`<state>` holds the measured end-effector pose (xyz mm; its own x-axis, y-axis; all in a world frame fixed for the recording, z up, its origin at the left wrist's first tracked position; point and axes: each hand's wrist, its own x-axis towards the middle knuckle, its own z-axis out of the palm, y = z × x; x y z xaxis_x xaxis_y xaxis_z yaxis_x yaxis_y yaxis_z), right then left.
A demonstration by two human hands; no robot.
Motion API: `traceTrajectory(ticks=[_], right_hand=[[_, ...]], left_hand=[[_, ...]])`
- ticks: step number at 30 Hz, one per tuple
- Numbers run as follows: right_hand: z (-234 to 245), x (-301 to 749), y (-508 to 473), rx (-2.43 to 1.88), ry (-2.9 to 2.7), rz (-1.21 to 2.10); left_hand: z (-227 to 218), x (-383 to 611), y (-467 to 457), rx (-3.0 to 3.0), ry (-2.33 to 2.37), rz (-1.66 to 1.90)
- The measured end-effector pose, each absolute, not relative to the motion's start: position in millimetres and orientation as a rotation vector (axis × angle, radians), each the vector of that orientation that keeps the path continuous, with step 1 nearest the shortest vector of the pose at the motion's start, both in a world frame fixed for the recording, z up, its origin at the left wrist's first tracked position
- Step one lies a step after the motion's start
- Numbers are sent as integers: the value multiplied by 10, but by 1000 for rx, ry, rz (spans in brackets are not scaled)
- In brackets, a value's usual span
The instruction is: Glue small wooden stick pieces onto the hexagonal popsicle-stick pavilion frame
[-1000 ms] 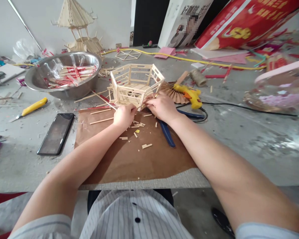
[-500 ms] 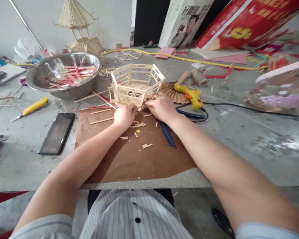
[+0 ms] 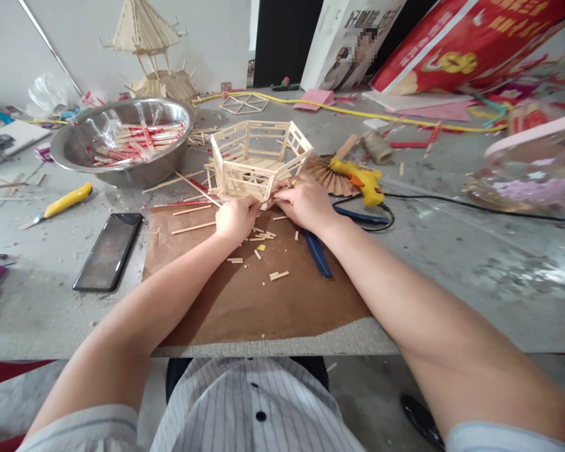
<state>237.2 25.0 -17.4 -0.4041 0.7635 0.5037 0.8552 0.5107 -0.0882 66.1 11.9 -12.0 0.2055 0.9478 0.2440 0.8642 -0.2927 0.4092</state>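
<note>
A many-sided frame of thin wooden sticks (image 3: 258,164), open on top with railing-like sides, stands at the far edge of a brown paper sheet (image 3: 216,314). My left hand (image 3: 235,221) is closed at the frame's lower front edge, thumb and fingers pinched on it. Just right of it, my right hand (image 3: 304,201) pinches the frame's lower front corner, with fingers curled. Whatever small piece may lie between the fingertips is hidden. Cut stick bits (image 3: 279,275) lie on the paper below. Beneath my right forearm are blue-handled pliers (image 3: 317,254), their jaws out of sight.
A steel bowl (image 3: 122,169) of red-and-wood sticks stands left, near a yellow utility knife (image 3: 67,199) and a phone (image 3: 108,252). To the right lie a yellow glue gun (image 3: 365,181) with black cord and a twine roll (image 3: 375,147). A stick pagoda (image 3: 145,31) stands behind.
Both hands stay at the frame's lower front edge. The whole view has shifted very slightly; nothing else visibly differs.
</note>
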Motion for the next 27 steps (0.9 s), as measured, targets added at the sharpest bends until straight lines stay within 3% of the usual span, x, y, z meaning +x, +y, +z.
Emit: traceTrajectory(ticks=[27], right_hand=[[-178, 2317, 215, -1311, -2262, -263]], left_hand=[[-95, 672, 106, 2259, 1802, 621]])
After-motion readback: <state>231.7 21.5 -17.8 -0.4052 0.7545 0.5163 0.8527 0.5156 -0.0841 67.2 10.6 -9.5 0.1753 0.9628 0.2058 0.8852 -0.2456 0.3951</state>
